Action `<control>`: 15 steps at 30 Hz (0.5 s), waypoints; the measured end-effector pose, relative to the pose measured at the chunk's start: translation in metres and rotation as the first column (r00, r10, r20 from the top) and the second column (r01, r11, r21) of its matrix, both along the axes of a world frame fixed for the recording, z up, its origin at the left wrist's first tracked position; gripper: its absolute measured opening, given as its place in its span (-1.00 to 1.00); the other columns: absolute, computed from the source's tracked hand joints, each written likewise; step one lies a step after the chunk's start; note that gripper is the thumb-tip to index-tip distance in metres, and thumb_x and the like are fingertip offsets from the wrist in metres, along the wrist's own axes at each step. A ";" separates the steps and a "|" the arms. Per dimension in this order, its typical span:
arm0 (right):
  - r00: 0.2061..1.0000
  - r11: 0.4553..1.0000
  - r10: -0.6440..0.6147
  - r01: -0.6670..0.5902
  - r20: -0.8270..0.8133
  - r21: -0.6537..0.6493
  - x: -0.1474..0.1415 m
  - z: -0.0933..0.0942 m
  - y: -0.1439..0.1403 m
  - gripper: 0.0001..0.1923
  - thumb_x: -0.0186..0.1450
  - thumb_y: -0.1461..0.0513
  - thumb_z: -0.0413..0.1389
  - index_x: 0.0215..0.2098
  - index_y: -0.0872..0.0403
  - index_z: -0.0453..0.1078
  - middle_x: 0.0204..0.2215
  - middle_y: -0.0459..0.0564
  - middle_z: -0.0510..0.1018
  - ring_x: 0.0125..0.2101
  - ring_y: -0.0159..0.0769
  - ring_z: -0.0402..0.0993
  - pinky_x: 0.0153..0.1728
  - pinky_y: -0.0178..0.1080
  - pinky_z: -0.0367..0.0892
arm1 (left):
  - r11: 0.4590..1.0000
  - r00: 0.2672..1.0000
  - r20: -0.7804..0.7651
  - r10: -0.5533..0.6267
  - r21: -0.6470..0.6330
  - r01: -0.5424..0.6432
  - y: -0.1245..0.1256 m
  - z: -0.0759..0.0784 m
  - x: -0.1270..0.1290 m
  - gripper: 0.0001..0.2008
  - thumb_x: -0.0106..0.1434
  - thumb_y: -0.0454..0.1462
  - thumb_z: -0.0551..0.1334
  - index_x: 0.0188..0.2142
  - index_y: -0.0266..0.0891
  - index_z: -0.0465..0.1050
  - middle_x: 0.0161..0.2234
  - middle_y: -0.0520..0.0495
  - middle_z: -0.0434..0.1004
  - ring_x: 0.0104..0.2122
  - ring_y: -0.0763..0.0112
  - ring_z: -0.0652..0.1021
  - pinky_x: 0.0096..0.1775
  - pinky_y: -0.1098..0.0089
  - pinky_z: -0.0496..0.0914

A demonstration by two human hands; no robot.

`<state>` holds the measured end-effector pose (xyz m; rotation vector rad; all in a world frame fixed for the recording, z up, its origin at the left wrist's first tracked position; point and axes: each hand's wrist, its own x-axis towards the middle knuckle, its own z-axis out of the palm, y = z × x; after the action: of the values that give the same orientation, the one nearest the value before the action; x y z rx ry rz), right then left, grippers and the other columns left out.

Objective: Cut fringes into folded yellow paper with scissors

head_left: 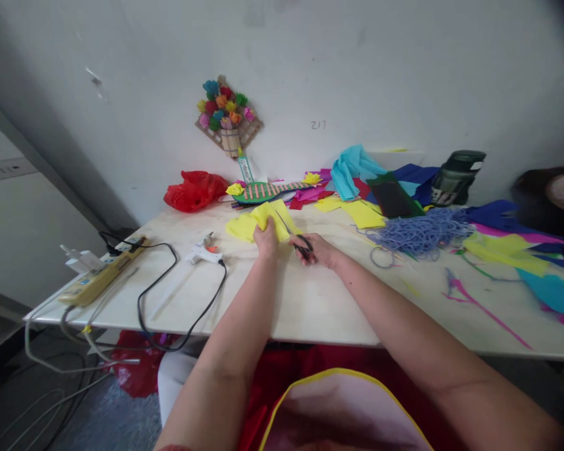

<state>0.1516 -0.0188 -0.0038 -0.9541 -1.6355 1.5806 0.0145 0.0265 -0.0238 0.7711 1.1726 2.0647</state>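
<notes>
**Hands hold yellow paper point(244, 227) and scissors point(304, 245) beneath a handwritten number point(318, 125)**

A person's left hand point(266, 239) has its grip closed on the paper, bunching it just above the middle of a white surface point(329, 307). The right hand point(320, 249) has its grip closed around the scissors' black handles; the blades point toward the paper's right part.

On the wall behind, the number appears to read 217, though its first character could be a Z. An upright tube point(245, 169) carries a label with print too small to read. A dark green bottle point(458, 178), at right, bears a white label, also illegible. A glue gun point(200, 254) lies left of the hands; blue-grey yarn point(418, 235) is heaped to their right.
</notes>
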 end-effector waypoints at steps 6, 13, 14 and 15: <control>0.999 0.999 -0.034 0.034 0.016 0.001 -0.001 0.002 -0.001 -0.58 0.09 -0.03 0.09 -0.33 0.17 0.34 -0.74 -0.18 0.34 -0.80 -0.55 0.23 -0.87 -0.48 -0.09 | 1.000 1.000 -0.011 -0.003 -0.019 0.002 -0.003 0.002 0.002 -0.70 0.05 -0.15 0.22 -0.26 -0.30 0.39 -0.25 -0.18 0.49 -0.31 0.34 0.52 -0.34 0.44 0.38; 0.997 0.997 -0.073 0.073 0.026 0.023 -0.004 -0.002 0.001 -0.59 0.06 -0.04 0.11 -0.38 0.15 0.33 -0.75 -0.21 0.31 -0.82 -0.57 0.18 -0.86 -0.47 -0.10 | 0.999 1.000 -0.008 0.004 -0.042 -0.005 -0.003 0.004 0.002 -0.72 0.06 -0.15 0.21 -0.27 -0.28 0.39 -0.26 -0.15 0.50 -0.32 0.39 0.52 -0.36 0.47 0.36; 0.997 0.997 -0.078 0.077 0.029 0.024 -0.004 -0.002 0.002 -0.59 0.06 -0.05 0.11 -0.40 0.14 0.32 -0.75 -0.22 0.30 -0.82 -0.57 0.17 -0.86 -0.47 -0.10 | 0.999 1.000 -0.008 0.009 -0.041 -0.009 -0.002 0.003 0.002 -0.71 0.06 -0.15 0.21 -0.27 -0.28 0.39 -0.26 -0.15 0.50 -0.32 0.39 0.52 -0.36 0.47 0.37; 0.996 0.996 -0.081 0.080 0.028 0.027 -0.005 -0.003 0.002 -0.59 0.05 -0.05 0.12 -0.41 0.14 0.31 -0.75 -0.22 0.30 -0.82 -0.58 0.17 -0.86 -0.47 -0.10 | 0.999 1.000 -0.006 0.015 -0.039 -0.016 -0.001 0.002 0.002 -0.71 0.06 -0.15 0.21 -0.27 -0.29 0.39 -0.26 -0.16 0.50 -0.32 0.38 0.52 -0.36 0.46 0.37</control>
<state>0.1466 -0.0171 -0.0066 -1.0212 -1.6129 1.4945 0.0163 0.0254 -0.0214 0.7519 1.2215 2.0478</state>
